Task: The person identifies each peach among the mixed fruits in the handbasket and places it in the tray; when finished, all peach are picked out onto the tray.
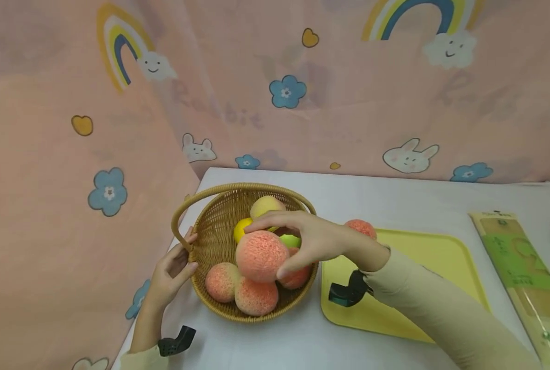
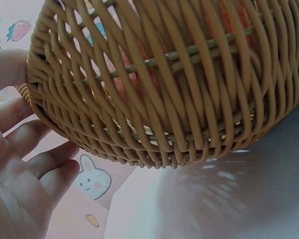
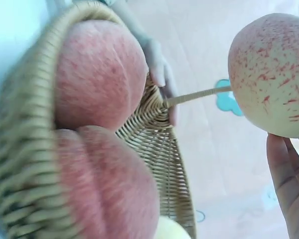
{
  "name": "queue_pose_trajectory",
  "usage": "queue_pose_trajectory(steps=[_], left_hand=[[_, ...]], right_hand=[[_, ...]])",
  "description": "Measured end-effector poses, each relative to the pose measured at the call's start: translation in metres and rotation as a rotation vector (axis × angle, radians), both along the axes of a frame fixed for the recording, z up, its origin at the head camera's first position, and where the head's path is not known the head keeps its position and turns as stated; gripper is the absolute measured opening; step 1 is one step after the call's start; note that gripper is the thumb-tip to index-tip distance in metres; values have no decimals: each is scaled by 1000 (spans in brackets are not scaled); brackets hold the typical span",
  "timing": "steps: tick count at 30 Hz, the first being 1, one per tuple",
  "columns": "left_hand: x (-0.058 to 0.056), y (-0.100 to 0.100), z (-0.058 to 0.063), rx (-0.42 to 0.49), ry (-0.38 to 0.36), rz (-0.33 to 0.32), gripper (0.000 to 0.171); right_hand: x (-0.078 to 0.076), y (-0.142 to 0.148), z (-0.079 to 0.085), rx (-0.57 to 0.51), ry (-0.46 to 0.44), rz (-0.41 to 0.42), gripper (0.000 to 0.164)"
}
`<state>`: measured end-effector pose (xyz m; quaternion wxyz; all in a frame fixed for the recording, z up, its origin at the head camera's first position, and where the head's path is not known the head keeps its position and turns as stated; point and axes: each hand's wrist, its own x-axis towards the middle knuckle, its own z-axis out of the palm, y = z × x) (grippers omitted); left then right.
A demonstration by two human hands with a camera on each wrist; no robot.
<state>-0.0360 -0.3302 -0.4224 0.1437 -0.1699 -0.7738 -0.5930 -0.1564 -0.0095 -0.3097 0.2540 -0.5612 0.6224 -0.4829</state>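
Observation:
A peach point(image 1: 262, 256) is held by my right hand point(image 1: 309, 239) above the wicker basket point(image 1: 216, 241); the thumb is on its near side and the fingers are on its far side. In the right wrist view, the held peach point(image 3: 271, 74) looks pale with red flecks. My left hand point(image 1: 170, 272) grips the basket's left rim near the foot of the handle. Inside lie several more peaches, including a pinkish one point(image 1: 221, 282) and a redder one point(image 1: 256, 298) at the front, plus a yellow fruit point(image 1: 241, 229) and a green fruit point(image 1: 290, 240), both partly hidden.
Right of the basket lies a yellow tray point(image 1: 422, 252), partly covered by my right forearm. Another peach point(image 1: 361, 227) shows at its far left corner. A flat green-and-tan package point(image 1: 517, 262) is farther right on the white table point(image 1: 344, 198). A patterned pink cloth hangs behind.

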Motion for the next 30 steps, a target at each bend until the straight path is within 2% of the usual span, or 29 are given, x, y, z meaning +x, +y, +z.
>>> queue_pose_trajectory(steps=[3,7,11,14,20,24,30], left_hand=[[2,-1,0,0,-12,-4,53],[3,0,0,22,26,-28,53],[2,0,1,33,61,-48,54],[2,0,2,35,46,-40,54],[1,0,3,45,41,-31,53],[0,-1,1,34,21,-37,53],[-1,-2,-1,12,1,-41,54]], right_hand=[[6,24,-7,-52,-42,-20,71],[10,58,-20,-102,-31,-112,73],[12,92,-34,-122,-40,-253,75],[12,116,-47,-132,-34,-374,76],[9,158,-75,-207,-42,-541,73],[9,183,-89,-158,-43,-716,73],[6,203,-110,3,-16,-963,72]])
